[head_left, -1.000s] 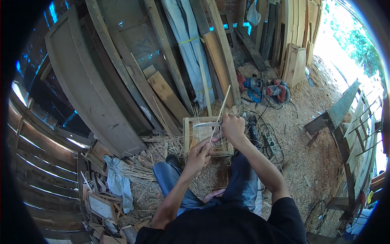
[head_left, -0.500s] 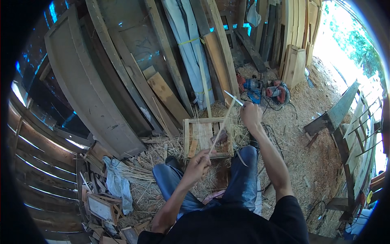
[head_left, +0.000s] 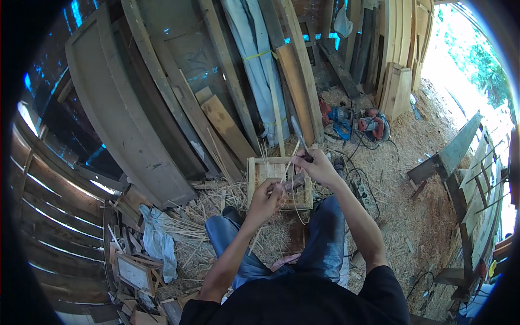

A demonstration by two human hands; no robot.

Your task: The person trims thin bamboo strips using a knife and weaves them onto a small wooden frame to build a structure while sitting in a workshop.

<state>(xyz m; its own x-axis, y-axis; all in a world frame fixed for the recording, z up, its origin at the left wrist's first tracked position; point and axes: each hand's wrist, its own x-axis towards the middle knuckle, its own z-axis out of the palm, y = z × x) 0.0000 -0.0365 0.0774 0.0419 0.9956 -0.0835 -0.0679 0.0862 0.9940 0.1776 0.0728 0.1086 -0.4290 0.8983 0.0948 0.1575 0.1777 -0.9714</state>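
A thin pale strip, bamboo or wood, (head_left: pixel 287 168) is pinched in my left hand (head_left: pixel 265 197), and it slants up toward my right hand. Closed around a knife (head_left: pixel 297 130), my right hand (head_left: pixel 319 169) sits just right of and above the left one. The blade points up and away from me, close to the strip's upper end; whether they touch I cannot tell. Both hands hover over a shallow wooden frame (head_left: pixel 252 181) on the ground between my knees. Inside the frame lie small wood pieces, partly covered by my hands.
Long boards (head_left: pixel 124 108) and planks lean against the far wall. A red circular saw (head_left: pixel 374 125) and a blue power tool (head_left: pixel 341 115) with cords lie beyond my right hand. Loose strips (head_left: pixel 187 230) and shavings litter the floor at left, beside a pale plastic sheet (head_left: pixel 158 235).
My right hand with the knife has come down and left, nearer to my left hand. The blade now points more steeply upward. My left hand has risen slightly, still pinching a strip.
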